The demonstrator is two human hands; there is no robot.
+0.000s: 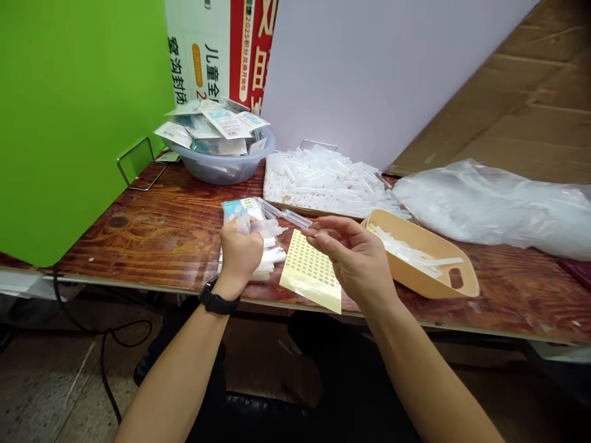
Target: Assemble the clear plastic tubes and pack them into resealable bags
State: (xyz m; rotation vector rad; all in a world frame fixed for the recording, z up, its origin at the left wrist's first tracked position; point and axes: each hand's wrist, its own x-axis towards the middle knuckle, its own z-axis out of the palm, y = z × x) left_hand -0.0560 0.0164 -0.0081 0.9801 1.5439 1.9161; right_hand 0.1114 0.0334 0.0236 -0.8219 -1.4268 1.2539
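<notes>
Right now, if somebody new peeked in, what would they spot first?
Probably the bright green board on the left, then the bowl piled with packets towards the back. In the middle, the left hand grips a clear plastic piece, and the right hand is by a yellow sheet with rows of dots.

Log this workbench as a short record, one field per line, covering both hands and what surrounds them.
Left hand: left hand closed around a translucent plastic piece
Right hand: right hand with a clear tube at its fingertips; grip unclear
Between hands: yellow sheet with rows of dots
Back left: bowl heaped with packets
Back centre: tray piled with clear pieces
Right of right hand: tan basket holding white strips
Back right: clear plastic bag
Left wrist: black band
</notes>
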